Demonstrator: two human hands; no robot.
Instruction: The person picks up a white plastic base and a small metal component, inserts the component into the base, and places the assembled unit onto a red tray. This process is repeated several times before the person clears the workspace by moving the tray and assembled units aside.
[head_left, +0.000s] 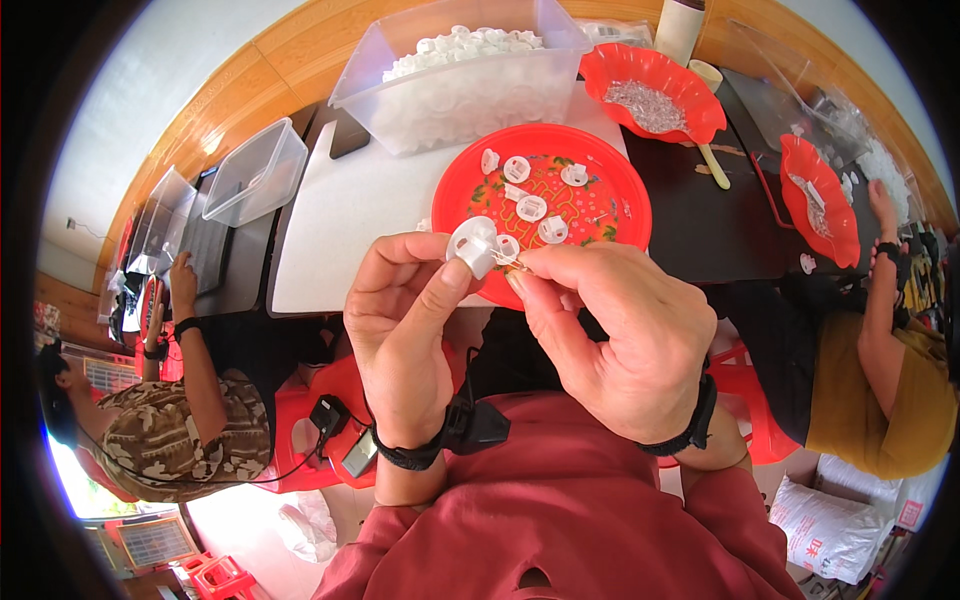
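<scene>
My left hand (405, 335) pinches a white round plastic fitting (476, 240) between thumb and fingers, in front of my chest. Close against it on the right, my right hand (630, 345) has thumb and forefinger pressed together on thin metal pins (508, 261), which point at the fitting's side. Whether the pins have entered the fitting cannot be made out. Behind both hands lies a round red tray (632, 180) with a printed pattern. Several similar white fittings, one of them a disc-shaped piece (531, 208), are spread over it.
A clear bin (400, 105) heaped with white parts stands behind the tray. To its right is a red scalloped dish (705, 115) of small clear or metallic pieces, beside a pale-handled tool (715, 168). Co-workers sit left (180, 430) and right (890, 390), the right one near another red dish (835, 230).
</scene>
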